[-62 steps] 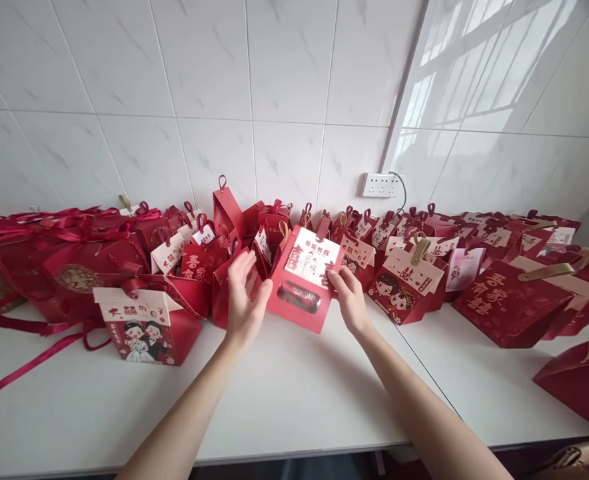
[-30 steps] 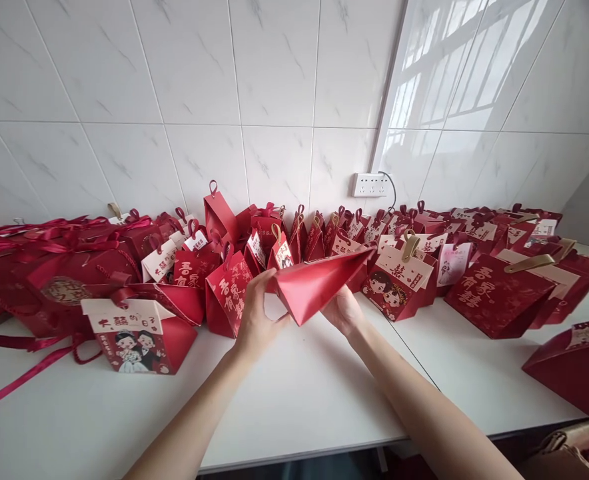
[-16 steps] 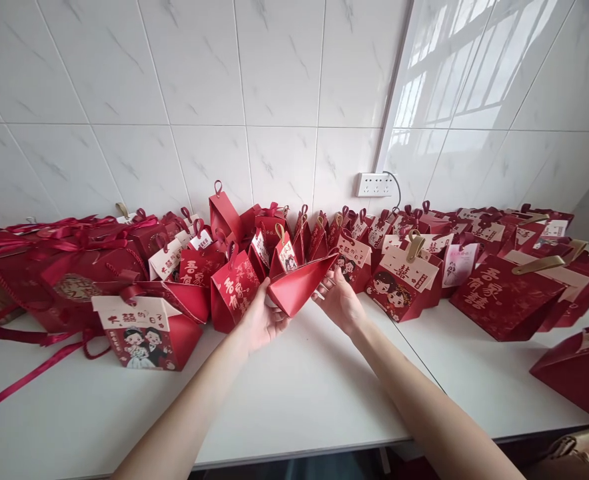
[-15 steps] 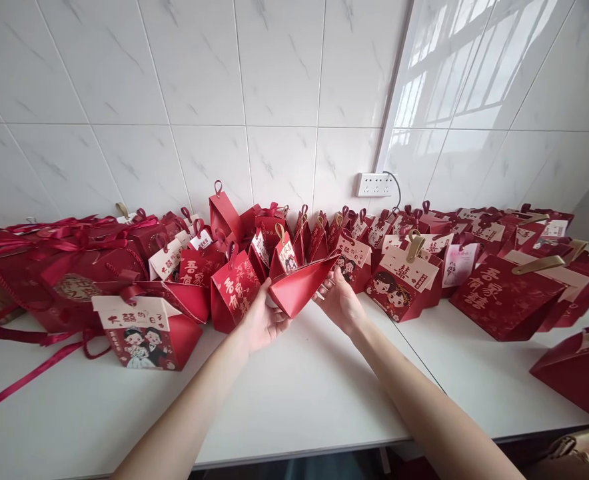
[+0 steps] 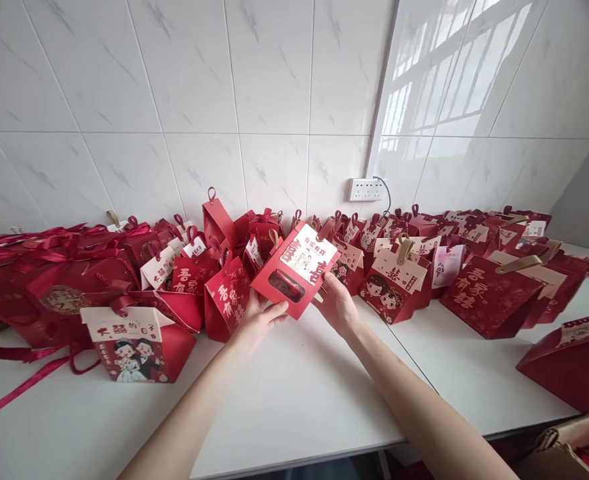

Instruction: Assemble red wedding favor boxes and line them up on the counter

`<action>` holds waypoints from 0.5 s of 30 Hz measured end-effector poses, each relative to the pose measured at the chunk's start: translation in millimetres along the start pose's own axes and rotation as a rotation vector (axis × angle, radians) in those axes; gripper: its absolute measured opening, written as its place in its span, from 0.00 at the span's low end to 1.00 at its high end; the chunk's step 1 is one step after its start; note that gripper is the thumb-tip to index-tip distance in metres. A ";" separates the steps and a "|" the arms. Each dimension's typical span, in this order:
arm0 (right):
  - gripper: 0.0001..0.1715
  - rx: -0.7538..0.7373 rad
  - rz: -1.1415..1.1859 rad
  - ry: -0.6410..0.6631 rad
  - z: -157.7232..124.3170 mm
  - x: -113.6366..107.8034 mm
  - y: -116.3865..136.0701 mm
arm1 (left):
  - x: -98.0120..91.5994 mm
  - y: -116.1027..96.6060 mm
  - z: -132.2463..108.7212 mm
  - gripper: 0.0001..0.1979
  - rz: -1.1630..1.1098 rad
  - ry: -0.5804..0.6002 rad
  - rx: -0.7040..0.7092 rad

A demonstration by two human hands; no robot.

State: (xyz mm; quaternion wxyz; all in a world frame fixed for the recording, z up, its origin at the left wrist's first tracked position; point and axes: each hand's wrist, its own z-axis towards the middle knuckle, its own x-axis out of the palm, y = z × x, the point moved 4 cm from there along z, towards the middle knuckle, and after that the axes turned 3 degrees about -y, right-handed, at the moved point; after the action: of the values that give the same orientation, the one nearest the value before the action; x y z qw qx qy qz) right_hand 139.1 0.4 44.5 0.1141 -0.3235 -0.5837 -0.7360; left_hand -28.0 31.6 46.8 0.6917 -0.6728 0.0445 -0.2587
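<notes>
A red gift box (image 5: 304,257) is raised and tilted above the white table, its front turned toward me. That face carries a white printed label with red characters and, lower down, a dark see-through window. My left hand (image 5: 258,321) grips the lower left corner, thumb on the front. At the right edge my right hand (image 5: 338,303) is closed on the same box, some of its fingers hidden behind it. Just left of it stands a red box with white characters (image 5: 229,300). A box with a printed couple (image 5: 137,343) is nearer on the left.
Rows of red gift boxes (image 5: 484,297) line the white table (image 5: 294,407) to the right. Larger ribbon-tied boxes (image 5: 59,293) crowd the left. A power strip (image 5: 365,190) is on the tiled wall; a cardboard box (image 5: 569,440) sits at lower right.
The held box has been turned, so its labelled, windowed front now faces me instead of a plain red side. Both hands keep hold of it. The view has shifted slightly.
</notes>
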 end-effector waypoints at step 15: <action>0.17 -0.485 -0.626 -0.081 -40.5 -15.8 45.4 | 9.7 22.7 6.4 0.30 0.345 0.270 -0.047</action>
State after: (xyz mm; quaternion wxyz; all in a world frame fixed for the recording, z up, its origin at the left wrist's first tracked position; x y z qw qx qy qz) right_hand 162.0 -53.9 66.1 -0.2184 -0.1764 -0.4675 -0.8382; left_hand -10.3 32.5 28.5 0.6977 -0.6304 0.2571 -0.2229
